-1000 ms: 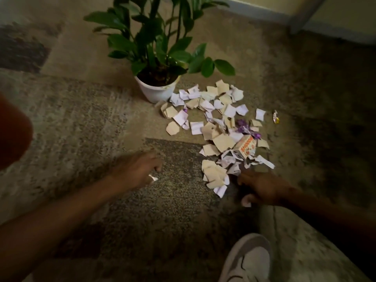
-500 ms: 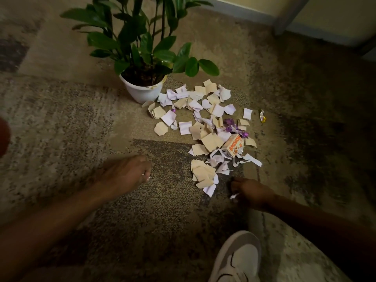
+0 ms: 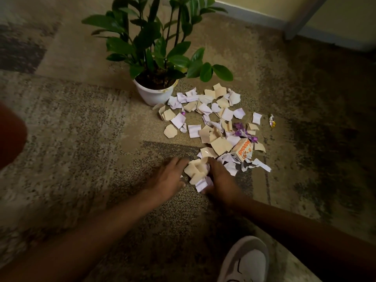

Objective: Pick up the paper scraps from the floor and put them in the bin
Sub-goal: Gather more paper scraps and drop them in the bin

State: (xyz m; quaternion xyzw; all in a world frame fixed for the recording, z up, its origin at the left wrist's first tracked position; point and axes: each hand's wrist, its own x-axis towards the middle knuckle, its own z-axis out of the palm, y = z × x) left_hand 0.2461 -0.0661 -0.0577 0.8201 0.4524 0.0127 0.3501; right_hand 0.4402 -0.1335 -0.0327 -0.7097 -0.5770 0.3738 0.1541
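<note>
From the head camera, a mottled beige and grey carpet point(image 3: 77, 123) with a coarse, speckled pile is filling the floor. A white round plastic pot point(image 3: 153, 96) is standing on it, holding a plant point(image 3: 160, 43) with glossy, oval dark green leaves.

The paper scraps point(image 3: 213, 121) are lying spread on the carpet just right of the pot and running from there toward the person. They are small torn pieces with ragged edges, some cream and some pale lilac-white, many curled or creased and overlapping one another. Among them, at the side away from the pot, a small orange and white carton point(image 3: 243, 152) is lying tilted, with crumpled purple foil point(image 3: 243, 133) just beyond it. A shiny gold wrapper point(image 3: 272, 120) is lying apart, further still from the pot.

At the near end of the spread, well in front of the pot, the left hand point(image 3: 165, 179) and the right hand point(image 3: 221, 180) are cupping a bunch of scraps point(image 3: 198, 173) between them, fingers curved and pressing in on it from both sides. A grey and white shoe point(image 3: 247, 261) is resting on the carpet nearest the person.
</note>
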